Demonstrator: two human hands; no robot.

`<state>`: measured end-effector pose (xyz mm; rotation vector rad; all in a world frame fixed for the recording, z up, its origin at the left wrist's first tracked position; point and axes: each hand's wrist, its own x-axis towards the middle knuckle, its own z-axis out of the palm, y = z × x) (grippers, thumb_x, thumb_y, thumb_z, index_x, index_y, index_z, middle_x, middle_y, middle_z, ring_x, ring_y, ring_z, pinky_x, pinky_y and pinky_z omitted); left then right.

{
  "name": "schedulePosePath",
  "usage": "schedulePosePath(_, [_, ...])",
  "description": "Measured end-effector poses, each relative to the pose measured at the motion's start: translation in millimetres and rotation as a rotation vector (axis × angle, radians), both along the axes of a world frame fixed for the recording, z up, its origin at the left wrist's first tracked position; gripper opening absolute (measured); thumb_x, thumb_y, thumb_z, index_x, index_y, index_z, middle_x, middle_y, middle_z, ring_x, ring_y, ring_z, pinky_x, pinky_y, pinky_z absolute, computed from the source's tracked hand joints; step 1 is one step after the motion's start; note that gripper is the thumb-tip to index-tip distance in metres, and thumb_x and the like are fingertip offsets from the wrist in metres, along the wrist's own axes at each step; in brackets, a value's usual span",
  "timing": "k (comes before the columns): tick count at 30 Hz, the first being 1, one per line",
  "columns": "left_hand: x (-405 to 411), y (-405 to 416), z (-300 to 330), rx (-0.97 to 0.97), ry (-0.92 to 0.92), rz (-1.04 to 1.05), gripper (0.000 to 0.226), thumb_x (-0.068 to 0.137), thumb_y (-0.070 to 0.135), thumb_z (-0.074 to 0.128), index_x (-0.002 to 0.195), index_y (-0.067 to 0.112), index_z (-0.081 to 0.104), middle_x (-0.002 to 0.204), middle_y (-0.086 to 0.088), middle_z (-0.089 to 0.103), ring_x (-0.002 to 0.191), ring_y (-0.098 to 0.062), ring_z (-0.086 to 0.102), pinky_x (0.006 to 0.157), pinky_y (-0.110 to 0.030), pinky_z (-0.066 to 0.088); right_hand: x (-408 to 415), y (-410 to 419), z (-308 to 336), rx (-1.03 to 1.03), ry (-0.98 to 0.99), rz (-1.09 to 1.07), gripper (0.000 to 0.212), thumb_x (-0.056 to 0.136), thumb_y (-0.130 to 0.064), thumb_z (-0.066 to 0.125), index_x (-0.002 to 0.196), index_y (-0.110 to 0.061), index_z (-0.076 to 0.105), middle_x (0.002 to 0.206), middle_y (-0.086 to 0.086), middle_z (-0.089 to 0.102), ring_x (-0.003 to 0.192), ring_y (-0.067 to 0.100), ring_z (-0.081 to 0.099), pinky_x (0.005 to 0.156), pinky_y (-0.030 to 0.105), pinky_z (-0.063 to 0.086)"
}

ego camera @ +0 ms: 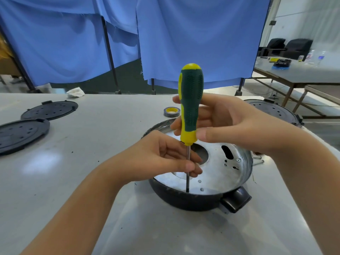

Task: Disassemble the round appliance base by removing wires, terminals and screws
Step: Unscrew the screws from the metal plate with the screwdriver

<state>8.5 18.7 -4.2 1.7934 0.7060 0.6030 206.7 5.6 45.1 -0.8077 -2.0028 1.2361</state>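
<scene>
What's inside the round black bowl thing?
Inside the round base lies a shiny metal plate with holes and a small screw. The screwdriver tip stands on it. The rim hides what the tip touches.

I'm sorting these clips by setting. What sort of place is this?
Probably a workshop or lab bench, not a home: blue cloth screens on stands, long bare work tables, and several removed black round covers lying beside the round appliance base being unscrewed.
</scene>
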Motion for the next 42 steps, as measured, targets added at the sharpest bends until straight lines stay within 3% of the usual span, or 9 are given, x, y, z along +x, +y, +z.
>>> schedulePosePath(5, [4.2,1.4,-1.4,0.062,-0.011,0.104,0.013,0.065,0.006,0.083,0.071,0.015,0.076,0.071,-0.003,0.075,0.072,-0.016,0.074,0.063,-0.015,0.052,-9.4,0.7,-3.0,0.173,-0.149,-0.172,0.049,0.072,-0.027,0.078,0.115,-0.012,0.061,0.112,0.021,0.065,0.099,0.04,0.063,0.082,0.049,0.054])
schedulePosePath(10, [-0.3,2.2,-1.0,-0.008,-0.01,0.022,0.018,0.074,0.014,0.078,0.091,0.02,0.077,0.09,-0.003,0.077,0.087,-0.019,0.073,0.077,-0.019,0.054,-2.4,-0.4,-1.1,0.059,-0.049,-0.04,0.052,0.082,0.001,0.064,0.13,-0.01,0.049,0.108,0.013,0.071,0.101,0.019,0.068,0.084,0.025,0.054])
schedulePosePath(13, [-0.2,0.8,-1.5,-0.014,-0.04,0.007,0.016,0.078,0.014,0.073,0.092,0.022,0.077,0.089,-0.004,0.077,0.087,-0.021,0.074,0.078,-0.021,0.054,2.0,0.3,-0.7,-0.012,-0.018,0.025,0.057,0.085,0.01,0.055,0.136,-0.009,0.041,0.118,0.014,0.067,0.109,0.02,0.065,0.088,0.026,0.052])
schedulePosePath(18, [3.7,3.4,-3.5,0.084,-0.061,0.115,0.017,0.071,0.005,0.08,0.075,0.021,0.078,0.074,-0.005,0.076,0.073,-0.018,0.074,0.067,-0.015,0.053,3.8,1.3,0.1,0.03,-0.099,-0.012,0.049,0.085,0.002,0.06,0.132,-0.009,0.049,0.12,0.006,0.067,0.111,0.016,0.064,0.09,0.024,0.051])
schedulePosePath(24, [3.6,5.1,-2.8,0.104,-0.182,0.208,0.019,0.06,0.021,0.08,0.078,0.019,0.078,0.075,-0.005,0.076,0.072,-0.021,0.074,0.07,-0.019,0.055,1.5,3.6,-2.5,0.084,-0.304,-0.138,0.035,0.086,-0.01,0.066,0.118,-0.021,0.062,0.107,-0.008,0.071,0.1,0.008,0.067,0.094,0.029,0.051])
schedulePosePath(31, [2.2,14.5,-8.3,0.135,-0.254,0.421,0.011,0.063,0.024,0.078,0.072,0.019,0.077,0.071,-0.005,0.075,0.072,-0.022,0.074,0.066,-0.021,0.056,1.0,4.7,-11.5,0.098,-0.738,-0.14,0.008,0.079,-0.03,0.073,0.086,-0.033,0.07,0.08,-0.015,0.069,0.076,0.008,0.066,0.07,0.027,0.057])
schedulePosePath(34, [3.4,18.5,-13.6,0.157,-0.201,0.489,0.008,0.073,0.013,0.078,0.075,0.02,0.076,0.071,-0.004,0.075,0.069,-0.019,0.073,0.066,-0.022,0.057,-11.3,3.2,-22.8,0.092,-0.84,-0.042,0.008,0.078,-0.029,0.073,0.084,-0.034,0.07,0.078,-0.013,0.069,0.073,0.002,0.063,0.074,0.027,0.055])
schedulePosePath(37, [7.5,20.0,-18.0,0.183,-0.139,0.52,0.01,0.076,0.01,0.077,0.079,0.019,0.074,0.071,-0.001,0.075,0.067,-0.014,0.073,0.064,-0.018,0.057,-22.0,1.4,-31.7,0.065,-0.846,0.016,0.012,0.079,-0.021,0.071,0.086,-0.031,0.07,0.078,-0.012,0.071,0.071,-0.001,0.062,0.067,0.018,0.051])
schedulePosePath(42, [11.4,20.4,-21.7,0.197,-0.162,0.537,0.01,0.075,0.01,0.077,0.077,0.019,0.074,0.071,-0.003,0.074,0.067,-0.016,0.072,0.063,-0.015,0.053,-27.2,0.2,-35.6,0.041,-0.834,0.07,0.021,0.082,-0.008,0.063,0.085,-0.029,0.069,0.079,-0.005,0.07,0.074,0.009,0.064,0.066,0.017,0.05])
